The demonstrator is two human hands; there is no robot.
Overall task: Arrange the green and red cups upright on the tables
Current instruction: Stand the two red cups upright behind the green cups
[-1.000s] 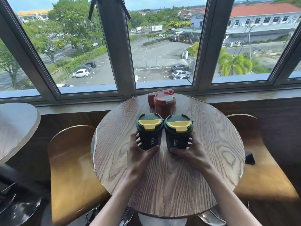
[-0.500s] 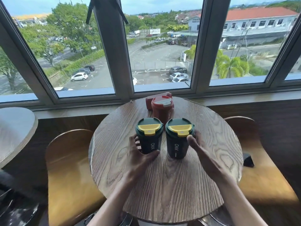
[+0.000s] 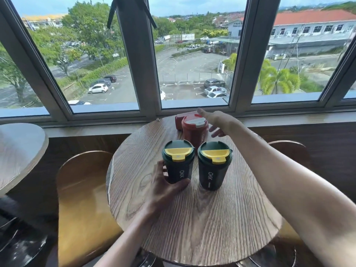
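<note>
Two dark green cups with yellow lid flaps stand upright side by side on the round wooden table (image 3: 202,228). My left hand (image 3: 163,187) is wrapped around the left green cup (image 3: 178,162). The right green cup (image 3: 213,166) stands free. Behind them a red cup (image 3: 194,130) stands upright, and a second red cup (image 3: 180,121) lies on its side at the table's far edge. My right hand (image 3: 215,122) reaches past the red cup's right side, fingers spread, holding nothing.
Curved wooden chairs stand left (image 3: 82,199) and right (image 3: 289,151) of the table. A second round table (image 3: 19,151) sits at the far left. A window sill and large window frames run just behind the table.
My right hand let go of the right green cup and moved forward to the red cups. My left hand stays on the left green cup.
</note>
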